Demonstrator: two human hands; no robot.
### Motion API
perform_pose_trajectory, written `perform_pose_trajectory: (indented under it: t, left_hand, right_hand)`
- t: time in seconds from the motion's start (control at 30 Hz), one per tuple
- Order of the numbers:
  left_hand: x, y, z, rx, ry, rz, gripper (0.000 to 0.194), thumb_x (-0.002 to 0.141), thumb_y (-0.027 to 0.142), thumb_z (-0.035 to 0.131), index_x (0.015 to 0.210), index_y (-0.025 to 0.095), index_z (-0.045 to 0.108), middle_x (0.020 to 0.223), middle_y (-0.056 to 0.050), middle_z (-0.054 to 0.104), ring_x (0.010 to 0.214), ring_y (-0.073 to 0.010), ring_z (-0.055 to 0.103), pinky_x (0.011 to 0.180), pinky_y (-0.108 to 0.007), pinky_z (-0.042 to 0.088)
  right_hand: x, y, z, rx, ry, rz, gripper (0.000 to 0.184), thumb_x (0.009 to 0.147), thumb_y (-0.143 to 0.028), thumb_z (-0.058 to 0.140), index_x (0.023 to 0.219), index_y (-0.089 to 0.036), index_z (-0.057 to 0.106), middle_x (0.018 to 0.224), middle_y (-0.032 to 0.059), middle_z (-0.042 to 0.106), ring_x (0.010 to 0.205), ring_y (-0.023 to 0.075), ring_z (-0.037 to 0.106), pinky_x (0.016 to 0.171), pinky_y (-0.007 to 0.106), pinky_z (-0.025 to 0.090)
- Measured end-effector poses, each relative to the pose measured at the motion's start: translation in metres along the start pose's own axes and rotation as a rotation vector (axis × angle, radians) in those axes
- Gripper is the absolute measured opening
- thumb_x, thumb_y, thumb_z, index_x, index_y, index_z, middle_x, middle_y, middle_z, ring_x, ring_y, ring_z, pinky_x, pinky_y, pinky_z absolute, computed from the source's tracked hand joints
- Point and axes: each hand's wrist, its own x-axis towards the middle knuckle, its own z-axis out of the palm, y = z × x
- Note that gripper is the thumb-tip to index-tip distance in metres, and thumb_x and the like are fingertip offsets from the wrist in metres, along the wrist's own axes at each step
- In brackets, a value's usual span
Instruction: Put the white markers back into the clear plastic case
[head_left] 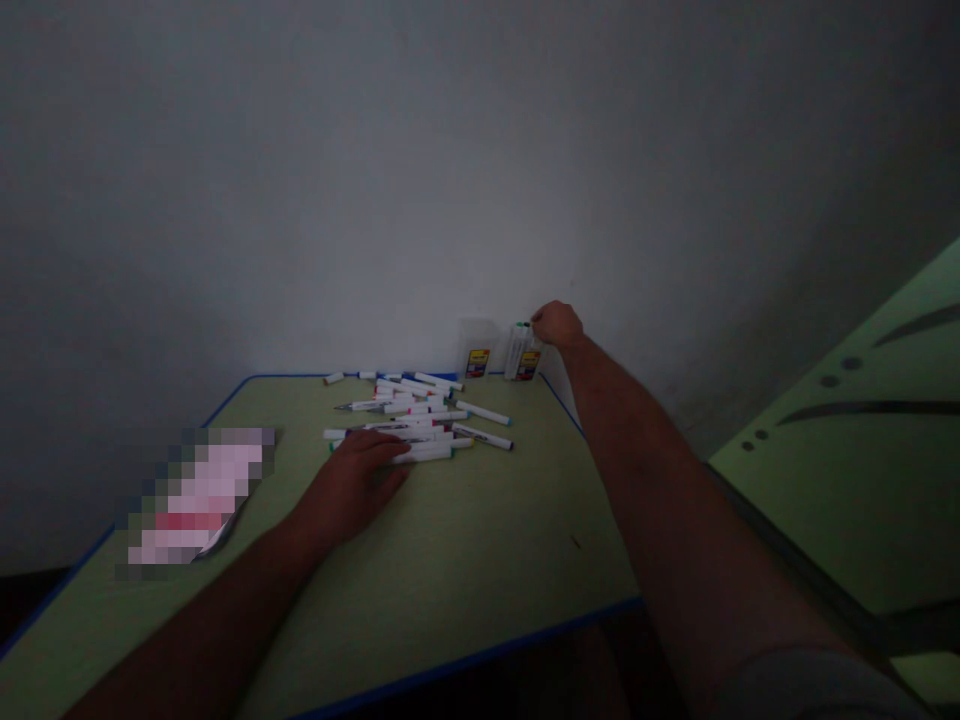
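The right hand (556,324) fingers pinch a marker (523,328) above the clear case (520,356); the left hand (360,482) fingers lie flat on the marker pile (420,415).

Pale green desk with white markers, seen in dim light.

My desk (465,540) is light green with a blue edge. The markers (420,420) are white with caps in green, orange, pink, blue and black. Two clear boxes (477,352) carry yellow and red labels. The wall (450,160) is plain grey-white. A second green table (855,470) shows dark streaks and dots.
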Motion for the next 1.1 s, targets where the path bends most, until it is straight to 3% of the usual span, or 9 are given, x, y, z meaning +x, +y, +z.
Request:
perform_pose_trajectory:
  t: [0.1, 0.27, 0.5, 1.1]
  left_hand:
    - [0.000, -0.002, 0.001, 0.012, -0.004, 0.010, 0.029, 0.086, 0.033, 0.062, 0.111, 0.024, 0.074, 0.117, -0.009, 0.073, 0.113, -0.0280, 0.062, 0.102, -0.050, 0.049]
    - [-0.001, -0.001, 0.001, 0.029, 0.001, 0.015, 0.030, 0.087, 0.036, 0.062, 0.111, 0.023, 0.074, 0.117, -0.009, 0.073, 0.113, -0.0288, 0.063, 0.100, -0.051, 0.050]
    - [0.000, 0.001, 0.000, 0.031, 0.003, 0.029, 0.028, 0.087, 0.032, 0.062, 0.110, 0.023, 0.074, 0.116, -0.009, 0.073, 0.112, -0.0282, 0.064, 0.100, -0.050, 0.051]
    - [0.000, -0.003, 0.004, 0.017, 0.026, 0.020, 0.029, 0.085, 0.034, 0.065, 0.109, 0.019, 0.075, 0.114, -0.012, 0.073, 0.111, -0.0292, 0.063, 0.101, -0.048, 0.049]
  right_hand:
    - [-0.001, -0.001, 0.000, -0.130, -0.028, -0.022, 0.022, 0.078, -0.014, 0.067, 0.096, -0.017, 0.080, 0.106, 0.0144, 0.075, 0.104, 0.0293, 0.070, 0.094, 0.044, 0.055]
    - [-0.002, -0.004, 0.000, -0.156, -0.028, -0.031, 0.026, 0.078, -0.012, 0.065, 0.098, -0.018, 0.080, 0.105, 0.0143, 0.076, 0.100, 0.0295, 0.071, 0.088, 0.042, 0.057]
    - [-0.005, -0.007, -0.002, -0.166, -0.037, -0.025, 0.025, 0.079, -0.013, 0.064, 0.098, -0.020, 0.080, 0.107, 0.0121, 0.076, 0.101, 0.0269, 0.071, 0.089, 0.037, 0.056]
    - [-0.018, -0.015, -0.019, -0.161, -0.041, 0.014, 0.028, 0.078, -0.012, 0.067, 0.102, -0.019, 0.080, 0.110, 0.0132, 0.075, 0.102, 0.0287, 0.071, 0.088, 0.040, 0.056]
